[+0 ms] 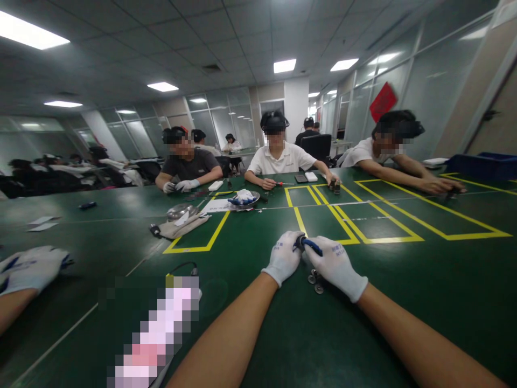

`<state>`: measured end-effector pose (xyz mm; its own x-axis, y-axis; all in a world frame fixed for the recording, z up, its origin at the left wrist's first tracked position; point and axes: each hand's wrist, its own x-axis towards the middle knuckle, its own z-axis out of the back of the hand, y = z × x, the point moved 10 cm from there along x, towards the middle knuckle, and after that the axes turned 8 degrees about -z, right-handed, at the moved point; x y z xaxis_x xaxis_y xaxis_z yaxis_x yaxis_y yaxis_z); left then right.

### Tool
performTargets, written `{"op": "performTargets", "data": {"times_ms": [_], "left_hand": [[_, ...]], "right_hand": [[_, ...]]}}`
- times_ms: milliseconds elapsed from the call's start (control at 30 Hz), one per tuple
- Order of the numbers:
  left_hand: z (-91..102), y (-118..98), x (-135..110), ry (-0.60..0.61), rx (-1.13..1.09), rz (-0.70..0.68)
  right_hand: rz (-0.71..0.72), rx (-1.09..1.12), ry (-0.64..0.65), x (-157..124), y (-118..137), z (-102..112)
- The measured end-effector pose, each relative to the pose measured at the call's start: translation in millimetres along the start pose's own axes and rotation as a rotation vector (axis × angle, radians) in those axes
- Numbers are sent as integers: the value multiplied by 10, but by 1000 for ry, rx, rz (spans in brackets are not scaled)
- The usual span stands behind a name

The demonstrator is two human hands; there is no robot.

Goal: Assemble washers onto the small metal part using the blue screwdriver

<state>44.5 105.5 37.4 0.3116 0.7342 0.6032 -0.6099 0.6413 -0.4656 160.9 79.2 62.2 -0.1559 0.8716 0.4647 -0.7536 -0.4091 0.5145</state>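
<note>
Both my hands wear white gloves with blue-coated fingers and meet above the green table. My left hand is closed, its fingertips pinching a small dark object whose kind I cannot make out. From the other side my right hand closes on the same object, thumb and fingers pressed together. Much of that object is hidden by the gloves. Just below my right hand, several small round metal parts lie on the table, partly covered by the glove.
At the left, a neighbour's gloved hand rests near a pixelated item with a cable. Beyond are a cloth pouch, a metal bowl holding gloves, and yellow tape outlines. Several people work opposite; a blue bin stands far right.
</note>
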Motion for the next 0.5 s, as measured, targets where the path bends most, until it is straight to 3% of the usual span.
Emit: {"op": "performTargets", "data": {"times_ms": [233,500], "left_hand": [[6,4,1,4,12,8],[-8,-2,-4,28,12,17]], "right_hand": [[1,78,32,-3,37,6],[44,-92,5,-31,46,6]]}}
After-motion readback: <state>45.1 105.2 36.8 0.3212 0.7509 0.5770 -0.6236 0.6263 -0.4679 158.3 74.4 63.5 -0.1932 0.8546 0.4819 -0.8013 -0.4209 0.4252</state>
